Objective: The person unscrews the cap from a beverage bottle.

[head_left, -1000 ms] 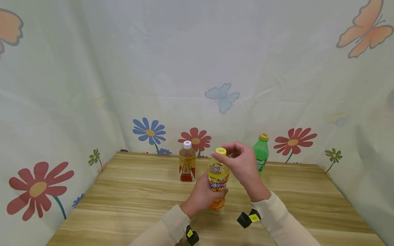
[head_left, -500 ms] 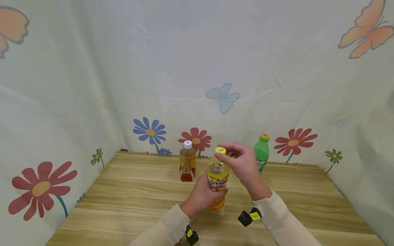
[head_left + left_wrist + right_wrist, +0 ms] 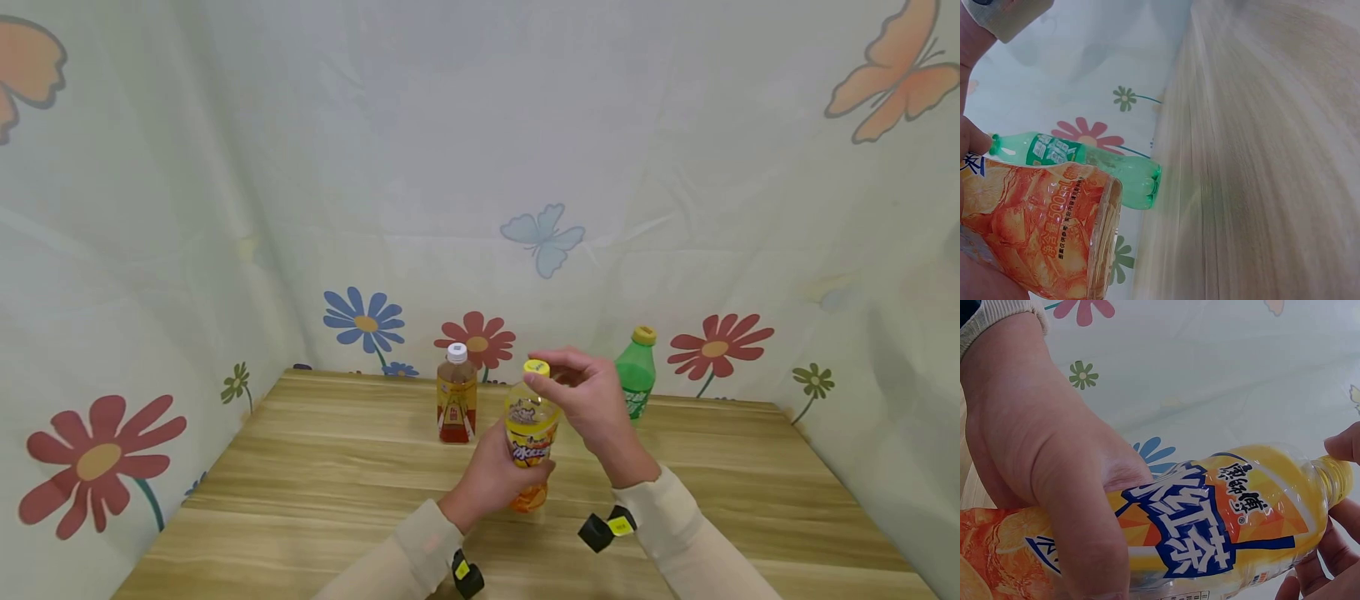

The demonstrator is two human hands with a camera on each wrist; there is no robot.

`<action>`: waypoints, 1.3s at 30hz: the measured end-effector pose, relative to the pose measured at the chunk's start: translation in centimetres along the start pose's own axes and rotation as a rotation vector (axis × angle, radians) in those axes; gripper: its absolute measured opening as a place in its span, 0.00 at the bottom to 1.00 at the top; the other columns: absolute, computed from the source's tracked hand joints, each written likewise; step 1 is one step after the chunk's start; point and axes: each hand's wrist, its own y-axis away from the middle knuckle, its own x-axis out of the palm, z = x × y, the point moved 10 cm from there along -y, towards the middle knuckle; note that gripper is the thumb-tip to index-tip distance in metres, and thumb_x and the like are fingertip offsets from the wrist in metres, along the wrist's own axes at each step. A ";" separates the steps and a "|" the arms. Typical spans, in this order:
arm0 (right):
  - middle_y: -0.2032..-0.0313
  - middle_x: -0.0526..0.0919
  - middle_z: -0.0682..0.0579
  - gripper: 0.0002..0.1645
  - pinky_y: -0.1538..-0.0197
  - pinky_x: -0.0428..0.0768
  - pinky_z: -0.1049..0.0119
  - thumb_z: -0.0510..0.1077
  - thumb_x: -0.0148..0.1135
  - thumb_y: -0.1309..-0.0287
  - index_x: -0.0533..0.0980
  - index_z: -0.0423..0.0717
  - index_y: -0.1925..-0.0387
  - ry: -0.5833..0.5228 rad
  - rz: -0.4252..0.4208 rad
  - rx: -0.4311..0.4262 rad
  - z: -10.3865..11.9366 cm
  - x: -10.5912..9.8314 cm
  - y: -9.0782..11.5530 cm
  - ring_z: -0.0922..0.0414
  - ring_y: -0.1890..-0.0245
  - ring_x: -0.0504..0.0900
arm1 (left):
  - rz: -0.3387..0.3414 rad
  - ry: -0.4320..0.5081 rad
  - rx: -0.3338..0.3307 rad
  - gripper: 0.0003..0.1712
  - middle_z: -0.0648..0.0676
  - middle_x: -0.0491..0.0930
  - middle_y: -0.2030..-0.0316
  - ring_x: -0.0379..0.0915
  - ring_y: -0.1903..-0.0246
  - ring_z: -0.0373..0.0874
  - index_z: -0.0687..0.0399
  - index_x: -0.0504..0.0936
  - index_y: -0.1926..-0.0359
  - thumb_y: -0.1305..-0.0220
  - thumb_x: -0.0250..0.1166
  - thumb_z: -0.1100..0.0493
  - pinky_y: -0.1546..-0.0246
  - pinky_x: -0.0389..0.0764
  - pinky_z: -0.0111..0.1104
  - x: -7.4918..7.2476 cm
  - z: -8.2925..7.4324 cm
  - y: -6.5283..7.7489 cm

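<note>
My left hand [image 3: 487,479] grips the lower body of an iced tea bottle [image 3: 531,429], with orange liquid inside and a yellow label. In the left wrist view, a gap shows between the base of this bottle [image 3: 1054,231] and the tabletop. At its top, the thumb and fingers of my right hand [image 3: 596,404] pinch the yellow bottle cap [image 3: 536,367]. Seen from the right wrist, the thumb lies on one side of the cap [image 3: 1335,478] and the fingers on the other. The bottle stands nearly upright, and its cap sits on the neck.
Behind and to the left, a white-capped drink bottle [image 3: 457,400] stands on the wooden table [image 3: 337,467]. A green bottle with a yellow cap [image 3: 636,371] stands at the back right, partly behind my right hand. Flower-printed cloth [image 3: 420,167] closes off the back and sides.
The print on the yellow cap has turned slightly and my right thumb has shifted a little to the right on it. The left hand and the iced tea bottle have stayed almost in place.
</note>
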 end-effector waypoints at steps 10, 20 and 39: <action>0.51 0.86 0.49 0.25 0.51 0.81 0.64 0.50 0.77 0.44 0.83 0.47 0.46 0.108 0.011 0.024 0.0 0.3 0.2 0.52 0.55 0.81 | 0.010 0.010 0.005 0.35 0.43 0.80 0.43 0.80 0.45 0.41 0.35 0.68 0.35 0.38 0.75 0.53 0.37 0.81 0.46 0.1 0.2 0.0; 0.59 0.81 0.49 0.29 0.56 0.80 0.62 0.58 0.81 0.52 0.77 0.46 0.58 0.245 -0.114 0.069 0.5 -0.5 0.6 0.51 0.59 0.77 | 0.004 -0.008 -0.003 0.35 0.43 0.80 0.43 0.80 0.45 0.42 0.35 0.68 0.34 0.38 0.75 0.53 0.37 0.81 0.47 0.1 0.0 0.1; 0.62 0.84 0.48 0.22 0.60 0.82 0.68 0.55 0.79 0.47 0.84 0.46 0.57 0.200 -0.098 0.079 0.5 -0.8 0.4 0.52 0.62 0.79 | 0.005 0.007 -0.018 0.35 0.43 0.80 0.43 0.80 0.44 0.42 0.35 0.68 0.35 0.39 0.75 0.52 0.36 0.80 0.49 0.1 0.2 0.0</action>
